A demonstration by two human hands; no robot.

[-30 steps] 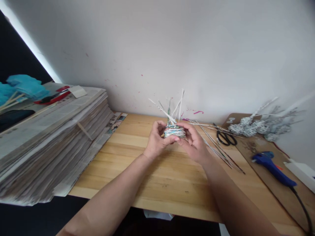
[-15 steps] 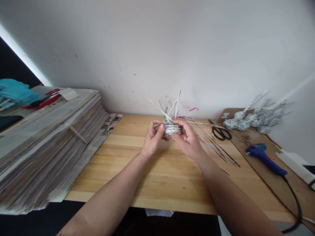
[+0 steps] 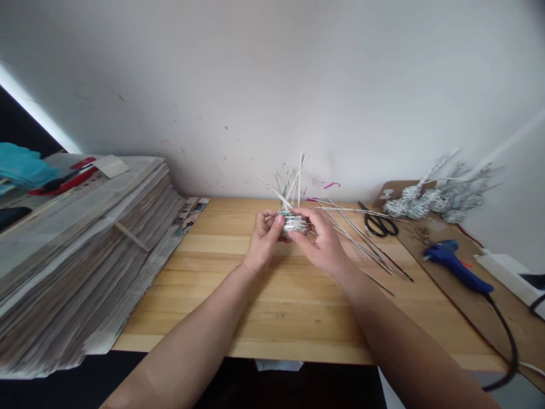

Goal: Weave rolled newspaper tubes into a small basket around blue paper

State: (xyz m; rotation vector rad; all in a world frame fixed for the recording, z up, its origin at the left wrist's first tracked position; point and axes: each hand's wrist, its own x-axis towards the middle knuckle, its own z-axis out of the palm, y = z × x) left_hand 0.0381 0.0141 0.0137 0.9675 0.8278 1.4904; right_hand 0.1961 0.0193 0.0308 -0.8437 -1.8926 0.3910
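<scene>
Between my two hands is a small round basket woven from rolled paper strips (image 3: 295, 224), held above the wooden table. Several loose white strip ends stick up from its top. My left hand (image 3: 267, 233) grips its left side, thumb on the front. On the right side, my right hand (image 3: 317, 234) has its fingers over the upper edge and its thumb low on the front. The far side of the basket is hidden. Just right of my right hand lie several loose rolled paper sticks (image 3: 361, 245).
A tall newspaper stack (image 3: 128, 227) fills the left, with red-handled pliers (image 3: 68, 180) on top. Black scissors (image 3: 380, 223) lie at the right. Beyond are woven paper pieces (image 3: 419, 200), and a blue glue gun (image 3: 462, 270) with its cord rests on a brown board (image 3: 438, 295).
The basket is turned slightly in my hands, and its upright strip ends lean a little differently. The whole view has shifted slightly. Both hands keep their hold.
</scene>
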